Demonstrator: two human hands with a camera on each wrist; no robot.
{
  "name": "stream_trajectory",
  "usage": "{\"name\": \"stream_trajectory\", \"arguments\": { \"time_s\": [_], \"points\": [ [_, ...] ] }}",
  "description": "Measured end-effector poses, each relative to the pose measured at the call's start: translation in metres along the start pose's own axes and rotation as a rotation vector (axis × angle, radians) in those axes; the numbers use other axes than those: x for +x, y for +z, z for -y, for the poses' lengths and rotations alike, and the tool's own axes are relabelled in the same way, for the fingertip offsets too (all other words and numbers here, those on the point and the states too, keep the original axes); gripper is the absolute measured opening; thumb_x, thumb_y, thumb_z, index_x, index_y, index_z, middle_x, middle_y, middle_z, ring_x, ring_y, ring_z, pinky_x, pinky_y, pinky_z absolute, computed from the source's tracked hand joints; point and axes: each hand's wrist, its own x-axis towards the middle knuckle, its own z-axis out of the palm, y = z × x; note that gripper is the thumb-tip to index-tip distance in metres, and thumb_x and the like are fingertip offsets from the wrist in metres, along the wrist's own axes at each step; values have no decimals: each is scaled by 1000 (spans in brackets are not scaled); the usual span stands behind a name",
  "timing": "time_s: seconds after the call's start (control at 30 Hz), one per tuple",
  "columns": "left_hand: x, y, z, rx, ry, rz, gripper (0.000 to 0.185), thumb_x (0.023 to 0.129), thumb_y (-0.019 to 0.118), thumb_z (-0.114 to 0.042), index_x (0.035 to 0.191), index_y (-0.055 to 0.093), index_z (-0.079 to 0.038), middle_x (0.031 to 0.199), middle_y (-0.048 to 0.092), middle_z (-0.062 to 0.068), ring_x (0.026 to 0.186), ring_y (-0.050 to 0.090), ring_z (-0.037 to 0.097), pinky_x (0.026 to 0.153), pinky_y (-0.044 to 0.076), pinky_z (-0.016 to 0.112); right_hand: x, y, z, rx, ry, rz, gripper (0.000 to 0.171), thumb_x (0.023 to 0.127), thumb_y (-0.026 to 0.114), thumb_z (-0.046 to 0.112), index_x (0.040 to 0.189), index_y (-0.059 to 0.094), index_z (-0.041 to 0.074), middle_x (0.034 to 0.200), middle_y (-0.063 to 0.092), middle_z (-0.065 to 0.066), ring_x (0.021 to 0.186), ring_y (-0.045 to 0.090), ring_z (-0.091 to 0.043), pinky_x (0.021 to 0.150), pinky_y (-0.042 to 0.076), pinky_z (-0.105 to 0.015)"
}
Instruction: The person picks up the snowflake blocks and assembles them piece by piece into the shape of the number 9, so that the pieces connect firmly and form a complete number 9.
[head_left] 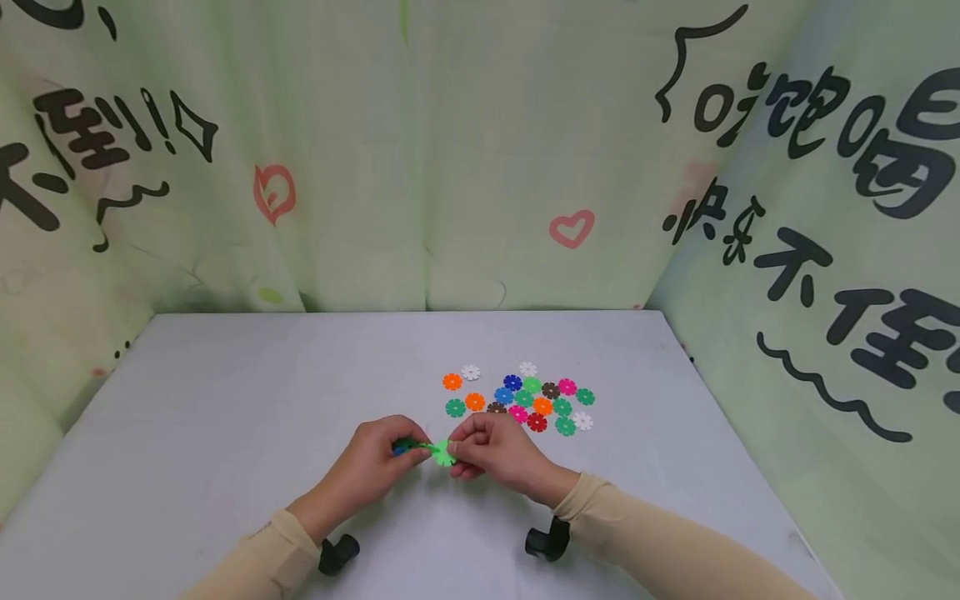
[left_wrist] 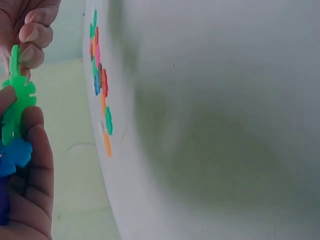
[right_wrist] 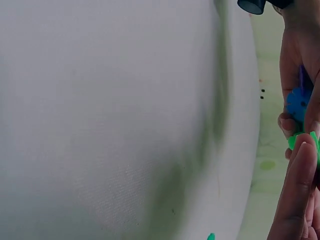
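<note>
My left hand (head_left: 367, 462) grips a short run of joined notched plastic discs. In the left wrist view it includes a green disc (left_wrist: 22, 100), a blue disc (left_wrist: 17, 154) and a dark blue disc (left_wrist: 4, 200), partly covered by the fingers. Opposite it, my right hand (head_left: 498, 450) pinches a bright green disc (head_left: 444, 455) at the left hand's fingertips. That disc is seen edge-on in the left wrist view and meets the green end of the run. Both hands are held above the table.
Beyond the hands, several loose discs lie on the white table (head_left: 225, 400), among them an orange disc (head_left: 452, 382), a red disc (head_left: 536, 422) and a white disc (head_left: 582, 422). A printed curtain (head_left: 360, 167) encloses the back and sides. Black wrist mounts (head_left: 549, 540) hang under the forearms.
</note>
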Motion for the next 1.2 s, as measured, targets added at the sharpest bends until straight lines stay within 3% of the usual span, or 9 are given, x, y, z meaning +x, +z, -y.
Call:
{"name": "stream_trajectory", "arguments": {
  "time_s": [0.37,0.67,1.2],
  "points": [
    [0,-1,-2,-40,-1,11,11,86,78,-5,87,73,-15,90,67,-9,82,60,13,74,52,28,1,0,2,0,5,1,18,93,71,11,103,65,-2,85,72,-14,78,73,-25,73,58,-35],
    [-2,-4,0,-10,-18,17,11,87,78,-8,87,72,-18,88,65,-11,79,59,12,71,52,27,1,-2,-2,-19,6,41,18,95,68,6,111,67,-2,88,72,-13,79,73,-26,73,58,-36],
    [-1,-4,1,-33,-28,6,11,87,78,-9,89,72,-18,90,66,-10,81,59,14,73,52,28,0,0,0,44,27,-19,21,95,70,14,105,63,-3,91,72,-20,79,73,-26,73,58,-36]
  ]
}}
